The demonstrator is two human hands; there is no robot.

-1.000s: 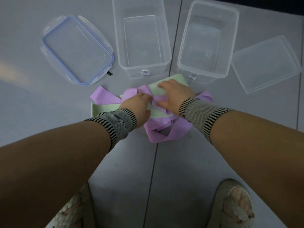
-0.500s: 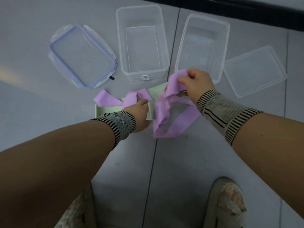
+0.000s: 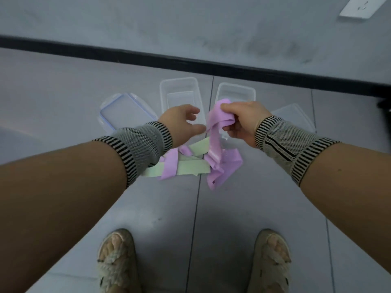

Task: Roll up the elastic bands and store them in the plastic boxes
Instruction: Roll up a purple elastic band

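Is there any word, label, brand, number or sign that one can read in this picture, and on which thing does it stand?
None can be read.
Purple band, green band: plain, no print visible.
Two clear boxes and their lids: no label visible.
White wall plate: small marks, too blurred to read.

Dim, bluish, soft wide-angle blur
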